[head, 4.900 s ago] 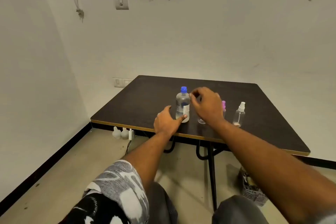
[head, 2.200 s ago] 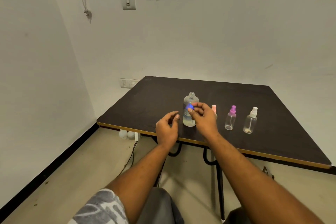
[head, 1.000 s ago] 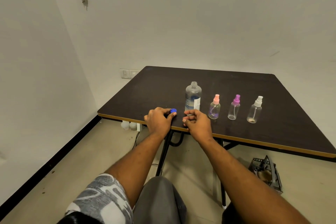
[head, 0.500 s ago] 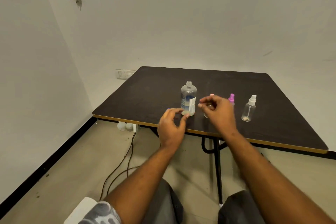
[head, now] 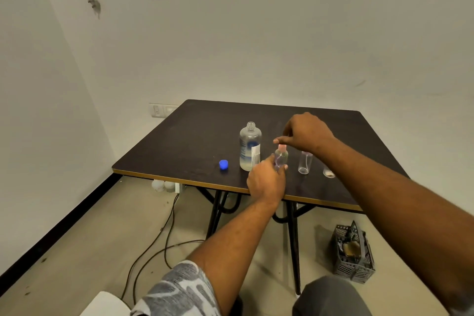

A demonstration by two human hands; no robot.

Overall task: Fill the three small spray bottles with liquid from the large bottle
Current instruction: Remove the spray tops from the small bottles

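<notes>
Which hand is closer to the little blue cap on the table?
Left. The left hand grips the pink-topped spray bottle, a little to the right of the blue cap. The right hand is farther right and higher, above that bottle's top.

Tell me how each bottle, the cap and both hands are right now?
large bottle: upright, uncapped, partly full.
blue cap: off, lying on the table left of the large bottle.
pink-topped spray bottle: top on, gripped low by the left hand.
middle spray bottle: upright, looks empty, top hidden.
far spray bottle: only its base shows.
right hand: just above the pink top; contact unclear.
</notes>
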